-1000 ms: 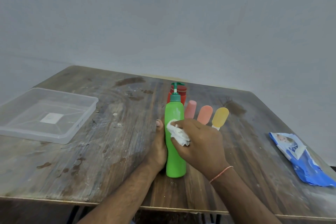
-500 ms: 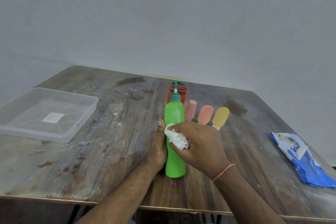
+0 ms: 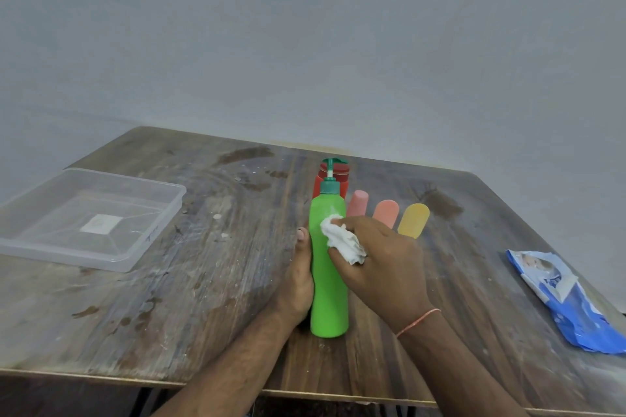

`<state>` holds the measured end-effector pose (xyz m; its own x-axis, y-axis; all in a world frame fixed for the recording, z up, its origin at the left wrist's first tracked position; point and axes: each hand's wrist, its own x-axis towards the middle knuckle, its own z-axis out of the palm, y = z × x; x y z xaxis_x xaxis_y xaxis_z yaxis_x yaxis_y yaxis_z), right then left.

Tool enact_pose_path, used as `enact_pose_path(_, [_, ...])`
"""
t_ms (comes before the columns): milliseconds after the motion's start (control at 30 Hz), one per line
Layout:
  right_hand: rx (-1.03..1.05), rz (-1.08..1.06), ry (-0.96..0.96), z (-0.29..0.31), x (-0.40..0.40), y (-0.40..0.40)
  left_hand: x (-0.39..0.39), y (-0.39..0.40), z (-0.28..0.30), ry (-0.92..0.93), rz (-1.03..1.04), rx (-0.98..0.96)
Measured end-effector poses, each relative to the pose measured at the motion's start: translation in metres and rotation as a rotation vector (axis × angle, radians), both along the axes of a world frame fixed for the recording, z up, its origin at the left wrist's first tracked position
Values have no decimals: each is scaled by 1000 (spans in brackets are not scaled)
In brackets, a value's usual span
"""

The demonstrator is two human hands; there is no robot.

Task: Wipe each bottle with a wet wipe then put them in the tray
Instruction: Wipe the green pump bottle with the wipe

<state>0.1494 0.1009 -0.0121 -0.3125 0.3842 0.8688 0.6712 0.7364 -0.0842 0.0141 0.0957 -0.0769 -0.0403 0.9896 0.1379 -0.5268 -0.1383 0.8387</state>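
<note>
green bottle [image 3: 329,281] stands gripped between hands, left hand [image 3: 299,281] and wipe-holding right hand [image 3: 382,261].

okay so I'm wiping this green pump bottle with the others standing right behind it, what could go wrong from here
1. The green pump bottle is tall and narrow; the right hand rubbing the wet wipe near its top could tip it if the left hand loosens.
2. If it tips back, it could knock over the red bottle close behind.
3. The clear tray sits near the table's left edge; a careless drop could nudge it.
</note>
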Motion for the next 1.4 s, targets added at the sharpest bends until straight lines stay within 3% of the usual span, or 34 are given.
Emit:
enact_pose_path(133, [5,121,-54,1,-1,-4,0,-1,4,32,8,24])
enact_pose_path(300, [-50,38,51,2,1,8,1,-1,0,-20,3,-25])
enact_pose_path(467, [-42,169,-3,6,0,1,-1,-1,2,12,6,-54])
enact_pose_path(633, [-34,33,69,8,-1,8,-1,-1,2,29,2,-59])
enact_pose_path(800, [-19,160,-9,5,-4,0,3,0,2,-36,1,-9])
enact_pose_path(933, [46,36,33,17,-18,9,2,1,-1,-14,37,-1])
enact_pose_path(1033, [-70,-4,117,25,-16,17,0,2,-5,14,19,-4])
enact_pose_path(1200, [-321,115,321,18,-5,25,-2,2,-5,70,16,-19])
enact_pose_path(1400, [-563,129,422,12,4,33,-5,1,-7,88,-21,-49])
